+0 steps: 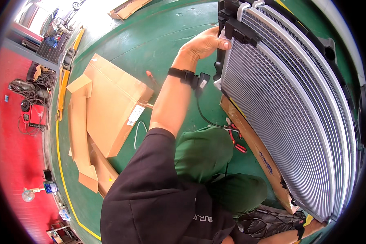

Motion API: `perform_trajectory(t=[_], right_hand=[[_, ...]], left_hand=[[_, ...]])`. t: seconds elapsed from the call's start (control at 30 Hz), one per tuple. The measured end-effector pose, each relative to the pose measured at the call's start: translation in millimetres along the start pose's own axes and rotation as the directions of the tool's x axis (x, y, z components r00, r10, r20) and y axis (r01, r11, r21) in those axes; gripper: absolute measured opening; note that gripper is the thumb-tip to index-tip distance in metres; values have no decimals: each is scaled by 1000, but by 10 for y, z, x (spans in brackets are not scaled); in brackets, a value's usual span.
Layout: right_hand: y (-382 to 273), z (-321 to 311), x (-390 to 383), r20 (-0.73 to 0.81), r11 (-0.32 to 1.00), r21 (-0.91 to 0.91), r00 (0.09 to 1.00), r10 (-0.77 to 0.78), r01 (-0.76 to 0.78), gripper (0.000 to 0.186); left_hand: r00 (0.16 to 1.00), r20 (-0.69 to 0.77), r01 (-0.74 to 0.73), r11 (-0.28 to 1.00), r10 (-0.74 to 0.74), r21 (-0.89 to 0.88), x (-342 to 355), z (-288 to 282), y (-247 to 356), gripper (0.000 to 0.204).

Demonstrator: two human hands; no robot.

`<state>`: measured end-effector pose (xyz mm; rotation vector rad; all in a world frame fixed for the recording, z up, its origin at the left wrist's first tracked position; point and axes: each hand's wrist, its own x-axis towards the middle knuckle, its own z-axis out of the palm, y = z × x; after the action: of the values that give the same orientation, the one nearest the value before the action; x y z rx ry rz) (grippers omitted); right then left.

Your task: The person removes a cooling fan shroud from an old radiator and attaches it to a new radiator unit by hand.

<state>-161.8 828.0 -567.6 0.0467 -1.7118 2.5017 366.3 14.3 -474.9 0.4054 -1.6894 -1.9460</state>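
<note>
A large finned car radiator assembly (272, 101) with stacked silver cores and black plastic end pieces stands tilted at the right. My left hand (205, 42) grips its far end beside a black bracket (242, 31), thumb on the front face and fingers partly hidden behind. At the near end, close to the lower right rim, my right hand (316, 226) is closed at the corner of the radiator assembly, most of its fingers out of sight. A long cardboard piece (254, 150) lies along the lower edge of the cores.
Red-handled pliers (236, 138) lie on the green floor (150, 44) by my knee. An opened cardboard box (110, 101) spreads out at the left, near a red-handled tool (149, 75). A dark finned part (258, 223) is beneath my right forearm. A cable hangs from my left wrist strap (183, 75).
</note>
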Motion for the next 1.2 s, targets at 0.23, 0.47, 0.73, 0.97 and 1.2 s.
perform_trajectory(t=[0.23,0.47,0.73,0.97,1.2], right_hand=[[-6,94,24,-2,1000,23,1000,11,-10,77],[-141,234,-88,4,996,88,1000,21,-22,77],[-837,1578,-869,-190,997,-76,982,-2,-12,72],[-1202,3192,-1226,-17,998,-64,1000,14,-15,69],[-823,4878,-1518,382,987,-29,911,156,-157,61]], left_hand=[[1000,-6,-9,984,8,-178,76,158,-20,67],[994,91,89,956,-66,-281,167,229,75,51],[996,-14,77,955,-84,-287,-139,-4,447,38],[957,-289,-16,990,-26,-141,-1087,-559,1119,39],[803,-594,-98,994,46,-55,-2782,-1402,1910,44]])
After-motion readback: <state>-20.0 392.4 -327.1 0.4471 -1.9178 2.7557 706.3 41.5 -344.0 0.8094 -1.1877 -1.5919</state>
